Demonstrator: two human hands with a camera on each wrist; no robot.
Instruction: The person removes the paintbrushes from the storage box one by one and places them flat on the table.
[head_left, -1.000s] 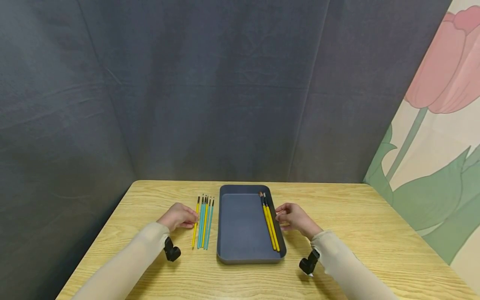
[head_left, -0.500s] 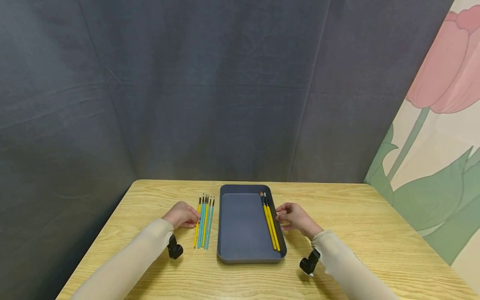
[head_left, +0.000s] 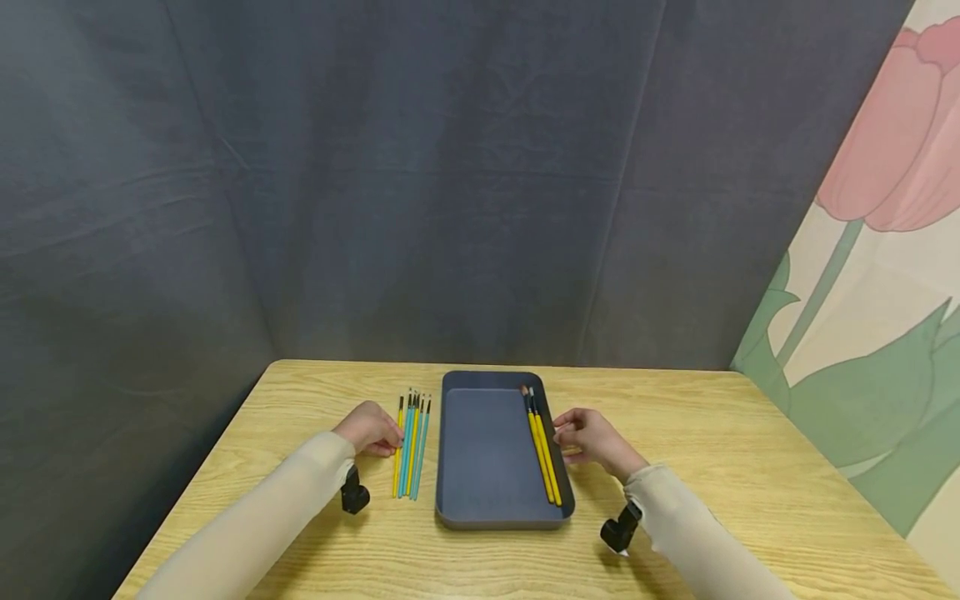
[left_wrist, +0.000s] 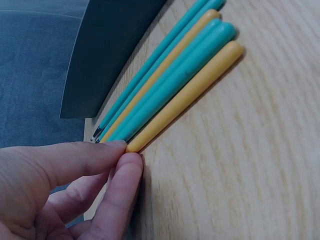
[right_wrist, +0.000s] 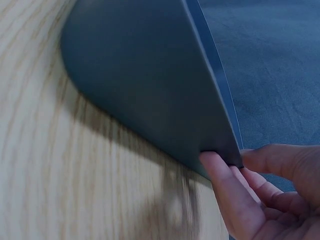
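My left hand (head_left: 372, 429) pinches the leftmost yellow paintbrush (left_wrist: 192, 92) between thumb and fingers, partway along its handle. Just to the right of it, several teal paintbrushes (left_wrist: 172, 85) and another yellow one lie side by side, bristles pointing away from me. A dark grey rectangular tray (head_left: 480, 454) stands right of this row. Two larger yellow paintbrushes (head_left: 543, 454) lie in it along its right wall. At the tray's right side, my right hand (head_left: 592, 439) holds the wall, with the thumb at the rim and fingertips against the outside (right_wrist: 212, 157).
The wooden table (head_left: 712, 467) extends to both sides. Behind it hangs a dark grey cloth (head_left: 435, 183), and a wall with a painted tulip (head_left: 877, 142) is at the right. Each wrist carries a small black camera (head_left: 355, 492).
My left hand has moved slightly right, bringing the leftmost yellow paintbrush closer against the others. The right hand stays at the tray's side, and the tray has hardly shifted.
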